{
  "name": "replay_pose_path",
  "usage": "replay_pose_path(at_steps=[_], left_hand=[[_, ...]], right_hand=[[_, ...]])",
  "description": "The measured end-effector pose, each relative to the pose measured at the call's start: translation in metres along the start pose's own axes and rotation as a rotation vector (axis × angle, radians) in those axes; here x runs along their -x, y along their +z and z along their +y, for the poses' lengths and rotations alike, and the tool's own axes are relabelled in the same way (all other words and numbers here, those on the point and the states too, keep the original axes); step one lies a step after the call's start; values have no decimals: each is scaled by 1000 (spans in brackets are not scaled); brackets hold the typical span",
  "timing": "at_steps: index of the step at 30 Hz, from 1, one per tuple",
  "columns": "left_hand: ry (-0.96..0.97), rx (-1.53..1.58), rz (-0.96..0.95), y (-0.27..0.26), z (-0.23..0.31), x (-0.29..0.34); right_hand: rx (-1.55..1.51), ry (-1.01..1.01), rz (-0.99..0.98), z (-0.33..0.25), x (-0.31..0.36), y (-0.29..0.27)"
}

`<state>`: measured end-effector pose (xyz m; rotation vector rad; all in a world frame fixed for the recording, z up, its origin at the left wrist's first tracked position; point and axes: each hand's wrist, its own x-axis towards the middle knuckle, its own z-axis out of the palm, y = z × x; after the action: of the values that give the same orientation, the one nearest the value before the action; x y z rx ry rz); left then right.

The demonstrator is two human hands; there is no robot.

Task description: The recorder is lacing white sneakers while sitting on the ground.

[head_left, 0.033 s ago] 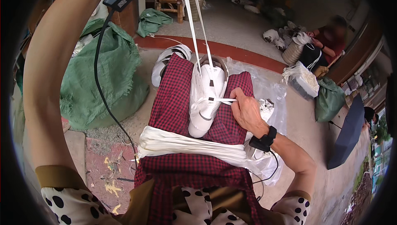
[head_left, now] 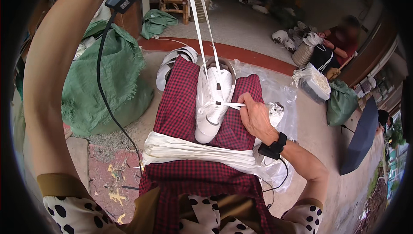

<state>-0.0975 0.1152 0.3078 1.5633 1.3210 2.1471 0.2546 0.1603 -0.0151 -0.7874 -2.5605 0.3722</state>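
Observation:
A white shoe (head_left: 211, 122) rests on my lap over the red-and-black checked cloth (head_left: 172, 105), its toe toward me. My right hand (head_left: 257, 115) is closed in a pinch on a white shoelace (head_left: 232, 104), pulled sideways from the shoe's lower lacing. Two longer lace strands (head_left: 194, 18) run taut from the shoe up past the top edge. My left arm (head_left: 45, 92) is raised; its hand lies beyond the top edge, so its hold is hidden. Across my thighs lies a bundle of white laces (head_left: 198, 153).
Another white shoe (head_left: 165, 72) sits beyond my left knee. A large green sack (head_left: 103, 79) stands at left. Clear plastic sheeting (head_left: 286, 96) covers the floor at right. Black cables (head_left: 102, 87) hang by both arms. A seated person (head_left: 344, 40) handles something white farther back.
The whole view has shifted very slightly. My hands' hold and the shoe look the same.

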Motion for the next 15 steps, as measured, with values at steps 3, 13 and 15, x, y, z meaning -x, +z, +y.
replay_pose_path(at_steps=[3, 13, 15], left_hand=[[-15, -26, 53, 11, 9, 9], [49, -11, 10, 43, 21, 2], [61, -23, 0, 26, 13, 0]], right_hand=[[-80, -45, -26, -6, 2, -9], [-407, -268, 118, -37, -99, -40], [-795, -110, -383, -78, -110, -37]])
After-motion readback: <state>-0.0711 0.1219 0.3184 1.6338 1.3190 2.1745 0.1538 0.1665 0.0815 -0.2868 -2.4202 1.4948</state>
